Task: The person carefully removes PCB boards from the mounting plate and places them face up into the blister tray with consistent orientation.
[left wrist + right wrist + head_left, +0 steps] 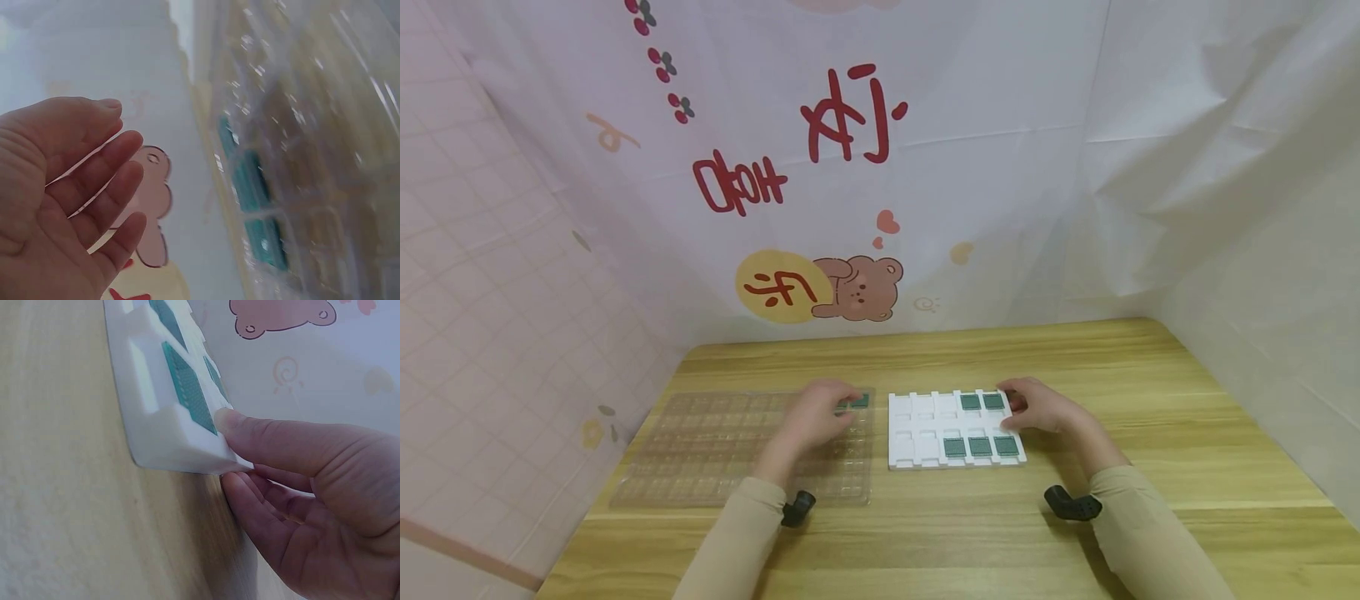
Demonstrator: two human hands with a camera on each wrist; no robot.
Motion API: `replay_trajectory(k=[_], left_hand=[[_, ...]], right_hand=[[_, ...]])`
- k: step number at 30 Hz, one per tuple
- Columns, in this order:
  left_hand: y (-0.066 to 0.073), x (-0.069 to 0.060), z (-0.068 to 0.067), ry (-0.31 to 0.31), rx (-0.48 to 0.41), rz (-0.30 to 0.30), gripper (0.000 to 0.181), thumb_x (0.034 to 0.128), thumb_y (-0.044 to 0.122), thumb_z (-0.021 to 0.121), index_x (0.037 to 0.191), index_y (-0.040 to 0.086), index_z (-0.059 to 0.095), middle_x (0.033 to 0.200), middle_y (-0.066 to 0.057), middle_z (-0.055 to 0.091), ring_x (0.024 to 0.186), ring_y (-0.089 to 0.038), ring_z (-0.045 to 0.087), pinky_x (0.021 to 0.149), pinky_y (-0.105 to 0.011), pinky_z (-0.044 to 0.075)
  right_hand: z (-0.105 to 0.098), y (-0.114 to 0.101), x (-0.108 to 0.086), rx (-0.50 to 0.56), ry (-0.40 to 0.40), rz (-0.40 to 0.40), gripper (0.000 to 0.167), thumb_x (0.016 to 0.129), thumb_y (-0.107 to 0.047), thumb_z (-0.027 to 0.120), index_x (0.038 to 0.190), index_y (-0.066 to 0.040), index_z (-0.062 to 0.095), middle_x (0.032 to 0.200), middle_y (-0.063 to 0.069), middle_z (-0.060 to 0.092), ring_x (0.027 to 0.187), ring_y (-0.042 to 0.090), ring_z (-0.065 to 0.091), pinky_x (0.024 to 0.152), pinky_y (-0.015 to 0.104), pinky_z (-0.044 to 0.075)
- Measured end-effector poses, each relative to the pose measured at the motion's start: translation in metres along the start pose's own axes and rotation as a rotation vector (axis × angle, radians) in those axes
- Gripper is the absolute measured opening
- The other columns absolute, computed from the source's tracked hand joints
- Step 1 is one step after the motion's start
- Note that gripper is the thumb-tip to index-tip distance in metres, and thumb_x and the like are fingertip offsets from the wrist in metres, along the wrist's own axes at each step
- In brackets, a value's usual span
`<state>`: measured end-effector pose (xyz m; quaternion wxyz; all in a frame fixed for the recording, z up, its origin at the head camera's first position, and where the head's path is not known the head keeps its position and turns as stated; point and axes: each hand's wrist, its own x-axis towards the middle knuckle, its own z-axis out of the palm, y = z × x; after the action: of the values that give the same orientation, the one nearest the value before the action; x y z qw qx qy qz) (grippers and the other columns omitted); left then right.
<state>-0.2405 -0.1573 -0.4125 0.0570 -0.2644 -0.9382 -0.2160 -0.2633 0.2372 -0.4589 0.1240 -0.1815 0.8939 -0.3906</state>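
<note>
- Two tan sleeves (pixel 733 542) are closest, reaching over the wood table (pixel 955 542).
- Left hand (pixel 820 417): loosely bent, with a gap between thumb and fingers. It has hold of nothing. It is over the clear tray (pixel 700 450), near the green chips (pixel 860 401) at its far right corner.
- Right hand (pixel 1039 406): nearly closed, pinching the right end of the white tray (pixel 917 427) near its far corner, thumb on top.
- Five more chips sit flat in the white tray, all toward the right: two in the far row, three in the near row.
- Both trays lie flat on the table, side by side and apart, clear one on the left. Each has its long way running left to right.
- The chips face up. They look almost square, so I can't tell a long way or a front.
- Chips look light, thin, stiff and maybe easy to break. Best to pinch them gently by two edges.
- The white tray looks light and stiff; its rim is good to hold. The clear one looks thin, bendy and slippery.
</note>
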Motion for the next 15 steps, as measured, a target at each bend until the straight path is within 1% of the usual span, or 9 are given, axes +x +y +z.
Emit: replay_trajectory(k=[3,6,10,12,15], left_hand=[[0.008,-0.002,-0.001,0.034,-0.014,0.037,0.026,0.0851,0.009,0.075,0.111,0.005,0.073,0.106,-0.005,0.071,0.099,-0.024,0.064,0.089,-0.044,0.050],[0.015,-0.003,-0.002,0.048,-0.016,0.065,0.027,0.0867,0.011,0.074,0.113,0.006,0.073,0.109,-0.006,0.071,0.103,-0.025,0.063,0.093,-0.044,0.049],[0.026,-0.004,-0.005,0.073,-0.004,0.103,0.026,0.0871,0.012,0.073,0.113,0.007,0.073,0.111,-0.006,0.070,0.107,-0.026,0.062,0.096,-0.044,0.047],[0.031,-0.005,-0.006,0.092,-0.001,0.123,0.025,0.0861,0.011,0.074,0.111,0.007,0.073,0.110,-0.006,0.070,0.107,-0.027,0.062,0.095,-0.045,0.047],[0.039,-0.004,-0.007,0.127,0.018,0.169,0.024,0.0851,0.012,0.076,0.109,0.007,0.073,0.108,-0.004,0.071,0.105,-0.026,0.062,0.093,-0.045,0.048]], right_hand=[[0.000,-0.001,0.000,-0.006,0.002,0.000,0.069,0.080,-0.007,0.081,0.135,0.015,0.045,0.122,0.027,0.052,0.108,0.037,0.056,0.091,0.047,0.049],[-0.001,-0.001,-0.001,-0.005,0.004,0.000,0.069,0.080,-0.007,0.081,0.135,0.015,0.045,0.121,0.027,0.052,0.108,0.037,0.056,0.091,0.046,0.049],[-0.001,-0.002,-0.001,-0.003,0.002,-0.001,0.069,0.080,-0.006,0.081,0.135,0.015,0.045,0.122,0.028,0.052,0.109,0.038,0.056,0.091,0.047,0.049],[-0.001,-0.002,-0.001,-0.004,0.002,-0.002,0.069,0.080,-0.006,0.081,0.135,0.015,0.045,0.122,0.028,0.051,0.109,0.038,0.056,0.092,0.048,0.049],[-0.001,-0.002,-0.001,-0.008,0.002,-0.005,0.069,0.080,-0.007,0.081,0.135,0.015,0.045,0.122,0.028,0.052,0.109,0.038,0.056,0.092,0.049,0.048]])
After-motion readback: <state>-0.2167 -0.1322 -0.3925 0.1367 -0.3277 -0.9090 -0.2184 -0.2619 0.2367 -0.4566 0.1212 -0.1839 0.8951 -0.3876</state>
